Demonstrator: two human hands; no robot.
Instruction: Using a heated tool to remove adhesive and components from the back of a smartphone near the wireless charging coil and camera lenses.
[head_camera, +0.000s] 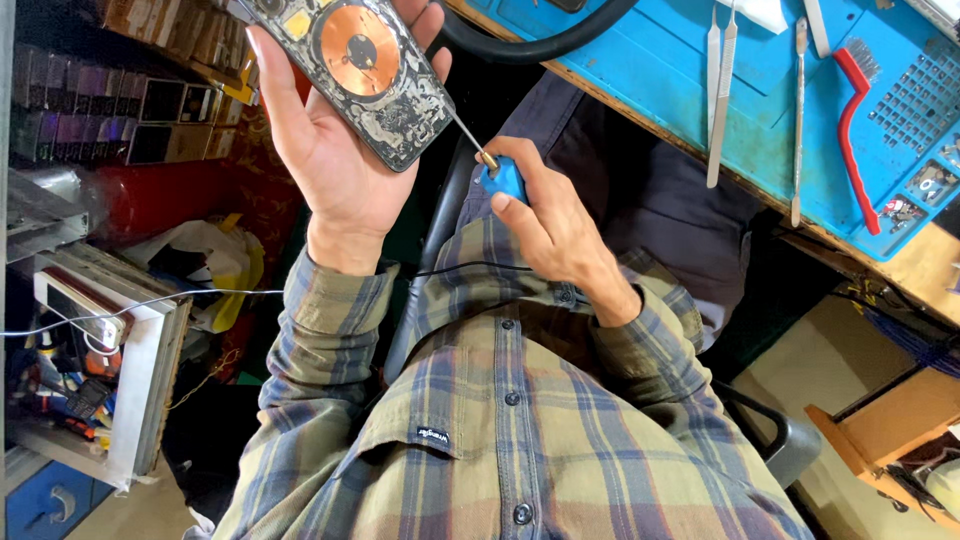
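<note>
Now the left hand (325, 140) is raised with the palm toward the camera, wrist bent back, and its fingers curl around the edges of an opened phone (365, 70). The phone lies in the palm with its inner side showing, a round copper coil (358, 48) in the middle. It is held in the air beside the worktop (650, 60), not resting on it.

The right hand (550, 220) is closed around the blue handle of a screwdriver (497, 178), thumb on top, forearm coming up from the plaid shirt (500, 430). The thin metal shaft points up and left, and its tip touches the lower edge of the phone.

On the blue mat of the worktop lie two metal tweezers (718, 90), a thin metal spudger (798, 110) and a red brush (853, 130), well apart from both hands.
</note>
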